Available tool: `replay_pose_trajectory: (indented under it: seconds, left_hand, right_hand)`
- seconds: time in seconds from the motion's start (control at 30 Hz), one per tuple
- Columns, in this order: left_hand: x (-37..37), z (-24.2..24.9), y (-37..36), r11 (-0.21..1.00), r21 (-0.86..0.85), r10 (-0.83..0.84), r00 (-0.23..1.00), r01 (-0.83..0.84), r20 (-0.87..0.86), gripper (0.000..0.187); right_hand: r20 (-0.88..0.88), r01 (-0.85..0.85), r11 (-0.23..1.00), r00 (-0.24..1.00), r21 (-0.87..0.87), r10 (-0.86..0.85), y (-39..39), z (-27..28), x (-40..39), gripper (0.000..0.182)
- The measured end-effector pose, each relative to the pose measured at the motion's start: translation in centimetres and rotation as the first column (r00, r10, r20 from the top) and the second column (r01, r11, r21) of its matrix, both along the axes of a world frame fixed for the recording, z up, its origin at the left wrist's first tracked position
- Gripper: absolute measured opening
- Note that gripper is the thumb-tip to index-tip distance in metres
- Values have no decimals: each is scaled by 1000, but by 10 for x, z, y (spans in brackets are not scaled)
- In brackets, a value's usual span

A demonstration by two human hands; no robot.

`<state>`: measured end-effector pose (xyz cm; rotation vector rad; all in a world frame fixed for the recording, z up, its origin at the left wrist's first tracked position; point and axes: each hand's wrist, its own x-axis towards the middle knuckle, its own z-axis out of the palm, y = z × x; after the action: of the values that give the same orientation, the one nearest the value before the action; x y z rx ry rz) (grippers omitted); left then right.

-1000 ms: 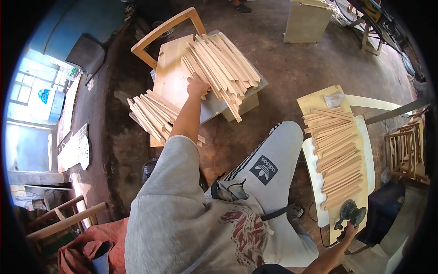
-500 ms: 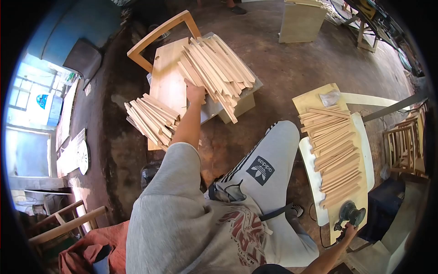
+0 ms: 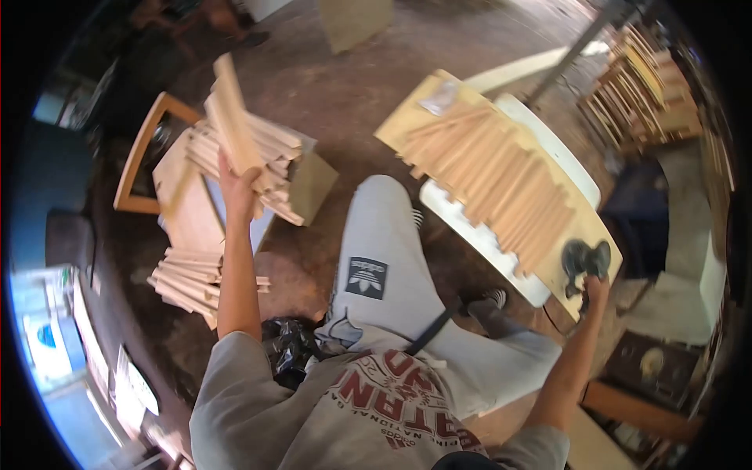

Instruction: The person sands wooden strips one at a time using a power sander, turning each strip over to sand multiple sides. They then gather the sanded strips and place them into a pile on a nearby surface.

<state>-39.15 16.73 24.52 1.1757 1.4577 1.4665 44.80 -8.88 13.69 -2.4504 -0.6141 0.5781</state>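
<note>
My left hand (image 3: 237, 188) is wrapped round a few wooden strips (image 3: 230, 113), raised over the stack of strips (image 3: 272, 149) on the board-topped stand. A second, smaller pile of strips (image 3: 188, 280) lies close to my left forearm. To the right, my right hand (image 3: 597, 290) grips a dark power sander (image 3: 583, 258), which rests at the near end of a plywood board (image 3: 552, 286). Beyond the sander, many strips (image 3: 493, 176) lie side by side across that board.
A white tabletop (image 3: 462, 211) supports the plywood board. On the board's far end sits a clear plastic bag (image 3: 440, 98). A wooden frame (image 3: 129, 168) stands behind the left stack. A black bag (image 3: 288, 348) is beside my leg, and stacked wood (image 3: 642, 94) stands at far right.
My left hand has lifted a few strips up from the stack. The view has turned right. The right hand stays on the sander at the board's near end.
</note>
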Motion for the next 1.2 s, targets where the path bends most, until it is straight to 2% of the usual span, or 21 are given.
replay_pose_trajectory:
  seconds: [0.03, 0.1, 0.13, 0.17, 0.2, 0.23, 0.3, 0.4, 0.47, 0.5, 0.6, 0.7, 0.8, 0.9, 0.97, 1.03, 1.1, 1.2]
  left_hand:
    - [42, 15, 7, 985, -41, -167, 986, 167, 16, 94]
    - [140, 24, 21, 923, -44, -382, 900, 381, -210, 96]
    - [191, 14, 27, 846, -18, -518, 814, 533, -263, 99]
    - [244, 2, 25, 802, -151, -594, 740, 579, -317, 101]
    - [296, -13, 22, 687, -307, -724, 659, 659, -205, 104]
    - [343, -40, 16, 595, -325, -794, 600, 735, -97, 107]
    - [426, -80, -7, 531, -426, -845, 493, 733, -206, 106]
    - [501, -98, -41, 489, -601, -871, 391, 632, -298, 103]
    - [525, -113, -58, 592, -517, -806, 457, 618, -377, 103]
    - [530, -114, -63, 644, -470, -765, 494, 604, -414, 102]
    - [536, -114, -66, 641, -472, -766, 460, 605, -449, 97]
    - [538, -128, -68, 619, -524, -771, 328, 585, -545, 97]
    - [529, -129, -76, 692, -369, -688, 410, 621, -599, 92]
    - [490, -129, -46, 526, -291, -743, 265, 799, -615, 77]
    - [451, -146, -11, 481, -224, -737, 252, 847, -627, 59]
    - [410, -125, 17, 560, -304, -671, 207, 771, -712, 49]
    - [377, -125, 46, 632, -287, -592, 209, 720, -779, 47]
    - [371, -135, 62, 665, -239, -499, 182, 707, -847, 42]
  right_hand:
    - [21, 43, 999, 999, 34, -43, 9, 19, -27, 46]
    - [11, 62, 998, 998, 17, -62, 11, 23, -31, 45]
    - [34, 62, 998, 997, 8, -62, 12, 29, -38, 48]
    - [30, 86, 996, 996, 20, -86, 12, 31, -41, 50]
    - [31, 63, 998, 997, 32, -64, 10, 30, -39, 52]
    - [37, 64, 998, 997, 25, -65, 6, 25, -37, 54]
    - [57, 66, 997, 996, 25, -68, 4, 27, -38, 56]
    - [71, 70, 998, 995, 8, -70, 1, 24, -39, 58]
    - [77, 64, 997, 995, -36, -61, 1, 29, -40, 59]
    - [60, 66, 996, 996, -68, -62, 2, 35, -43, 60]
    - [132, 40, 995, 991, -93, -28, 1, 26, -39, 60]
    - [129, 21, 992, 992, -122, -6, 5, 27, -42, 62]
    - [56, 6, 991, 998, -131, 2, 15, 50, -59, 62]
    - [87, -38, 986, 995, -160, 53, 20, 38, -53, 68]
    - [186, -52, 986, 979, -160, 82, 23, 46, -62, 75]
    - [297, -64, 986, 949, -157, 109, 24, 49, -70, 82]
    - [416, -71, 986, 900, -149, 128, 26, 42, -72, 90]
    - [422, -44, 983, 899, -179, 117, 29, 38, -72, 93]
